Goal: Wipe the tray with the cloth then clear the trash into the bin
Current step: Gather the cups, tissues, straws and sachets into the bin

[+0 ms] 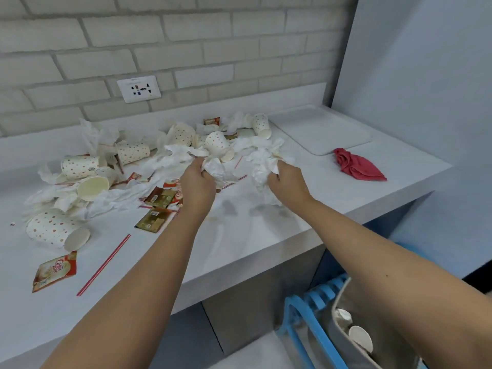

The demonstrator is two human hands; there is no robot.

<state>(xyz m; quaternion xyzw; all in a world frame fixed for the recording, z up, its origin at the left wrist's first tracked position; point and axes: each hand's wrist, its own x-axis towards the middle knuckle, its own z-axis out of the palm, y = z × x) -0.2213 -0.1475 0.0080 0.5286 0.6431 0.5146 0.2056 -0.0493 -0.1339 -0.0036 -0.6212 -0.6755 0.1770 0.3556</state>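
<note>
Head view
Left arm: stretched forward over the counter [239, 235], wrist bent slightly down.
Left hand [198, 179]: fingers curled shut around a crumpled white napkin [215, 169], which is lifted from the pile of trash.
Right arm: stretched forward from the lower right, crossing above the bin [343, 302].
Right hand [286, 179]: fingers closed tightly on a second wad of tissue [262, 166], which hangs below the fist.
Tray [319, 129]: white, laid flat at the back right of the counter, against the wall corner.
Cloth [356, 165]: red, bunched on the counter just beside the tray's front edge, well apart from both hands.
Trash: spotted paper cups [80, 166], napkins, brown sachets [157, 221] and a striped straw [103, 265] are scattered over the left and middle of the counter.
Bin: seen at the lower right beside a blue frame, with cups already inside.
</note>
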